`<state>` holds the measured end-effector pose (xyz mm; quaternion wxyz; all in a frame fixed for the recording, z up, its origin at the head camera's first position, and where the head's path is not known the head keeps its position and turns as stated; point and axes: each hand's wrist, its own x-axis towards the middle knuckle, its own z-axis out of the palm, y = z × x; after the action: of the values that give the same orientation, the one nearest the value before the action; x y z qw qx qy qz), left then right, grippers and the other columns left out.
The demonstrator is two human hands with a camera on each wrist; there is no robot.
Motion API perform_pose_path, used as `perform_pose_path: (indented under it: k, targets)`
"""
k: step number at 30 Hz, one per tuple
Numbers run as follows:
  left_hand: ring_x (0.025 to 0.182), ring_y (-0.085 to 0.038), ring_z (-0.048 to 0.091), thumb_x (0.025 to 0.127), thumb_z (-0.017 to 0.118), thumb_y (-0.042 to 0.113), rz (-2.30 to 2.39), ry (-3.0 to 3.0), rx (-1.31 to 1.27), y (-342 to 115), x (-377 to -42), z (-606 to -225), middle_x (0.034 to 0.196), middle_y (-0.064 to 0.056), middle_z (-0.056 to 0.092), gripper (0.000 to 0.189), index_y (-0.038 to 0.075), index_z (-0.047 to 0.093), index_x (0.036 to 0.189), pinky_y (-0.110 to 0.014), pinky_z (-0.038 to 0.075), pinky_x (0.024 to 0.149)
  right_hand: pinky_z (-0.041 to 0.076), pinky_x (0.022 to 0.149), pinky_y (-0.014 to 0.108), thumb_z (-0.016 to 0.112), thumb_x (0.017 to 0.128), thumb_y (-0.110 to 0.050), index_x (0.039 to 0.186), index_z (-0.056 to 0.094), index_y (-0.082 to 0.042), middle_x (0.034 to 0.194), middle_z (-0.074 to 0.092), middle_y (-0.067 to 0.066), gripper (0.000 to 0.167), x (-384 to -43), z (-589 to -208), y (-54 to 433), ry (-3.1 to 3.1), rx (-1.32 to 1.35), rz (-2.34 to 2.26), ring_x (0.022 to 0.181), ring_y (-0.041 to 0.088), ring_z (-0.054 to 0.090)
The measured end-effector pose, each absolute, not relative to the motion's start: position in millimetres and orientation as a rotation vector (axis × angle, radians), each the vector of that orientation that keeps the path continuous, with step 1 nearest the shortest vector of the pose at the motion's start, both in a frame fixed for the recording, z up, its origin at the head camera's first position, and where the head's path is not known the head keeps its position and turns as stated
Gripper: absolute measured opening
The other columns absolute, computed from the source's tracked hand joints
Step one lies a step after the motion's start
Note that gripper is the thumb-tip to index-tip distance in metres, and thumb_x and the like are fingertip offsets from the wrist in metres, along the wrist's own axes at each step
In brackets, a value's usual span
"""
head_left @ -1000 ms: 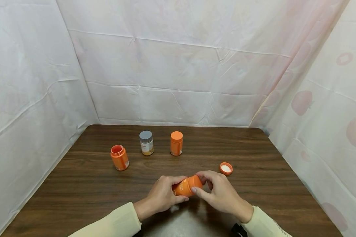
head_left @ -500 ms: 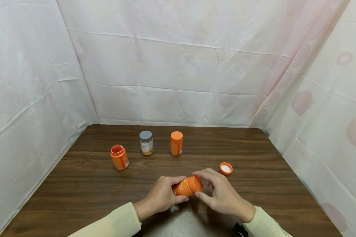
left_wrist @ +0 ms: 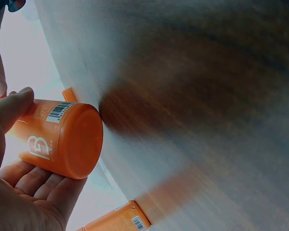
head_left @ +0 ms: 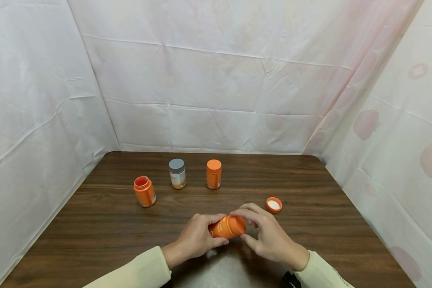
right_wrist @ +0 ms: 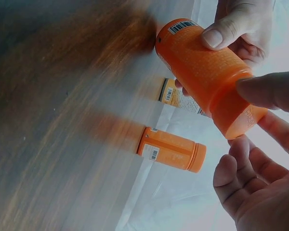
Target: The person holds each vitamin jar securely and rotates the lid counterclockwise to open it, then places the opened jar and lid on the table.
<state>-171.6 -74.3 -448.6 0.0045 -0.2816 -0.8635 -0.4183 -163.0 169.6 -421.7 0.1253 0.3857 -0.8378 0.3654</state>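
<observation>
Table [head_left: 309, 180] | 2 orange bottles [head_left: 214, 178], 1 jar [head_left: 178, 178], 1 cap [head_left: 274, 205] | left hand [head_left: 199, 236] holding third bottle [head_left: 221, 228] | right hand [head_left: 269, 236] pinching its lid [head_left: 238, 225]

I see pale, creased sheeting [head_left: 209, 80] enclosing the dark wood-grain tabletop [head_left: 93, 236] left, far and right, with faded pink prints [head_left: 366, 124] at right.

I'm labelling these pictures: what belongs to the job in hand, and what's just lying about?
In the job: held orange bottle, fitted cap, left hand, right hand.

Apparently lying about: open orange bottle, grey-lidded bottle, standing capped orange bottle, upturned cap.
</observation>
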Motion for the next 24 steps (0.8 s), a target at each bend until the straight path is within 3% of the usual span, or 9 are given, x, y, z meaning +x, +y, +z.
perform_pose_path:
  k: [5, 9, 16, 24]
  targets:
    - [0.082, -0.001, 0.063, 0.077, 0.093, 0.021, -1.322, -2.686, -0.898, -74.4, -171.7, -449.0, 0.101, 0.012, 0.072, 0.051, 0.024, 0.073, 0.124, -0.024, 0.053, 0.074, 0.046, 0.064, 0.02, 0.088, 0.07, 0.005, 0.138, 0.06, -0.025, 0.123, 0.059, -0.01, 0.08, -162.5, -421.2, 169.7, -2.471, 1.097, 1.037, 0.083, 0.005, 0.049]
    - [0.081, -0.001, 0.063, 0.077, 0.093, 0.02, -1.335, -2.664, -0.915, -74.4, -171.9, -449.3, 0.1, 0.012, 0.072, 0.049, 0.024, 0.073, 0.122, -0.024, 0.052, 0.072, 0.045, 0.061, 0.02, 0.091, 0.077, -0.011, 0.143, 0.055, -0.028, 0.12, 0.059, -0.01, 0.077, -161.7, -422.7, 169.6, -2.473, 1.065, 1.044, 0.083, 0.009, 0.05]
    - [0.079, -0.001, 0.062, 0.078, 0.092, 0.02, -1.348, -2.67, -0.908, -74.4, -171.4, -448.7, 0.098, 0.013, 0.072, 0.048, 0.024, 0.073, 0.122, -0.023, 0.052, 0.07, 0.048, 0.063, 0.025, 0.083, 0.086, -0.045, 0.133, 0.062, -0.025, 0.115, 0.064, -0.012, 0.056, -160.9, -423.4, 168.1, -2.529, 0.889, 1.051, 0.081, 0.012, 0.054]
    - [0.083, -0.001, 0.064, 0.079, 0.092, 0.019, -1.344, -2.662, -0.917, -74.4, -170.9, -449.2, 0.103, 0.011, 0.073, 0.049, 0.023, 0.073, 0.124, -0.023, 0.053, 0.074, 0.043, 0.056, 0.023, 0.078, 0.087, -0.055, 0.12, 0.07, -0.017, 0.094, 0.063, -0.012, 0.051, -160.1, -420.1, 165.3, -2.649, 0.718, 1.057, 0.064, 0.009, 0.05]
